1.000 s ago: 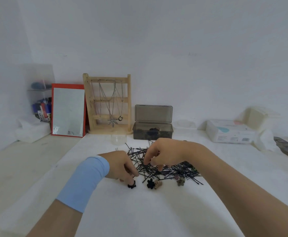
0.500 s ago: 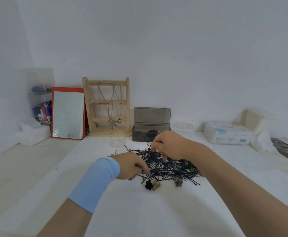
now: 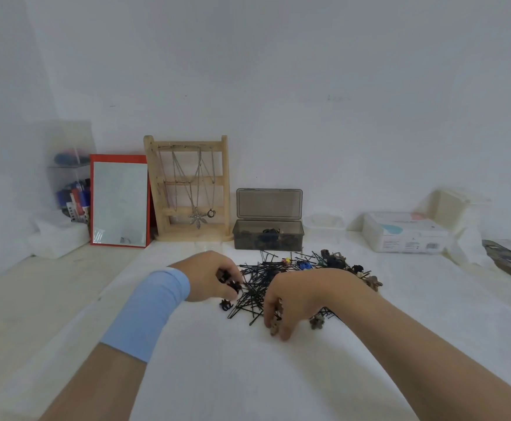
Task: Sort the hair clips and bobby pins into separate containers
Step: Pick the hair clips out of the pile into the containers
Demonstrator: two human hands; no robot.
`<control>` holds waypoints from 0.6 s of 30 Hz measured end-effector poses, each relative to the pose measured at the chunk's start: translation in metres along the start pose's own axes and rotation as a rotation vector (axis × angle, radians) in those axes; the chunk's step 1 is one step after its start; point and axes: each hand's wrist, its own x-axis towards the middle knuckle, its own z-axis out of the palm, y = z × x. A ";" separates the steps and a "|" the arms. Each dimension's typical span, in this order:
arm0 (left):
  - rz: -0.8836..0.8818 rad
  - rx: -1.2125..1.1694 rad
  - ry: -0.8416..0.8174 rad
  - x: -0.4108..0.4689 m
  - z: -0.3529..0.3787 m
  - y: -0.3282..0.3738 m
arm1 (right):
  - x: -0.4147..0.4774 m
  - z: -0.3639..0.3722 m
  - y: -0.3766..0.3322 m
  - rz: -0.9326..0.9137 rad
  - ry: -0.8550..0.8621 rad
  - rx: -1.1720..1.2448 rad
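Pinching a small brown flower-shaped hair clip at the near edge of the heap of black metal bobby pins, the right hand curls its fingers down to the white surface. The left hand, at the heap's left edge, grips small dark hair clips in curled fingers. Behind the heap stands a smoky grey plastic box, lid raised
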 end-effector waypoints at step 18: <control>-0.177 0.084 0.058 0.009 -0.009 -0.057 | 0.076 -0.001 -0.042 -0.012 0.221 0.033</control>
